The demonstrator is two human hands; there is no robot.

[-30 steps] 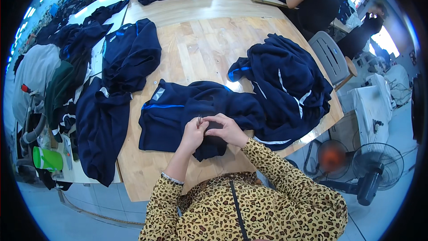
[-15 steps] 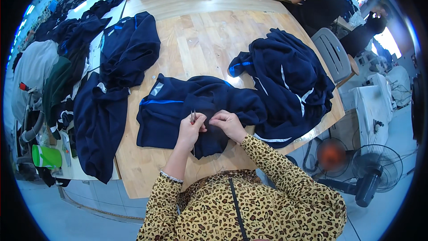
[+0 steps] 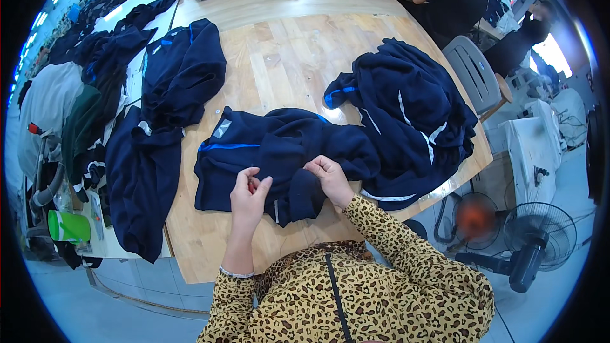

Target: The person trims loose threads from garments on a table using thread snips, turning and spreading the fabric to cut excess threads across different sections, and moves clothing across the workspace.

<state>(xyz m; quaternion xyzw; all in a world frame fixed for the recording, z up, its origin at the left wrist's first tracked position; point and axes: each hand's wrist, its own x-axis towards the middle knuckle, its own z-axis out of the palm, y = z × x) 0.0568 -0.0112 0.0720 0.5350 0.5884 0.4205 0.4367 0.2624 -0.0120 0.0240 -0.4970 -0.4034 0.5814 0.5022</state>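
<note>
A navy garment with a blue stripe and a pale patch lies spread on the wooden table in front of me. My right hand pinches an edge of its fabric and holds a rounded fold up. Just left of that fold, my left hand hovers over the garment's near part, fingers curled and thumb apart. A bit of red shows between its fingers, seemingly the thread snips; their blades are hidden now.
To the right is a bunched navy garment with white piping; more navy clothes lie left. A grey chair, a fan and a green bucket stand around. A co-worker works at the far right.
My left hand has drawn back left from the right hand, and the metal points no longer show. The right hand has lifted the fabric edge into a fold.
</note>
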